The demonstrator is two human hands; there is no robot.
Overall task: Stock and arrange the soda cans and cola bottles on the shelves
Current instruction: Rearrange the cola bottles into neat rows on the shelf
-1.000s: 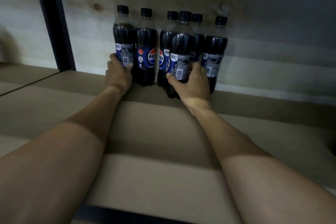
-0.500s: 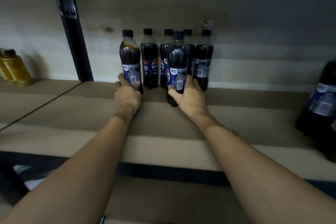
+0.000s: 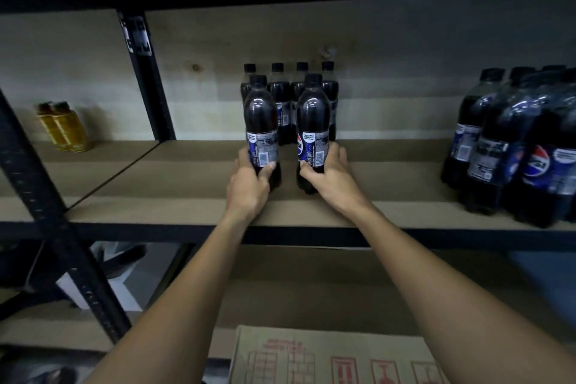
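Observation:
Two dark cola bottles stand upright in the middle of the wooden shelf [image 3: 389, 215]. My left hand [image 3: 249, 185] grips the left cola bottle [image 3: 261, 121] low on its label. My right hand [image 3: 330, 176] grips the right cola bottle [image 3: 312, 121] at its base. Behind them a row of several more cola bottles [image 3: 282, 97] lines the back wall, partly hidden by the two in front.
A wrapped pack of cola bottles [image 3: 517, 146] fills the shelf's right end. A yellow bottle pack [image 3: 64, 126] sits in the left bay beyond a black upright post [image 3: 145, 72]. A cardboard box [image 3: 327, 355] lies on the lower shelf below my arms.
Both hands have drawn a bottle forward from the back row toward the shelf's front. The view has pulled back and now takes in the pack at the right and the lower shelf.

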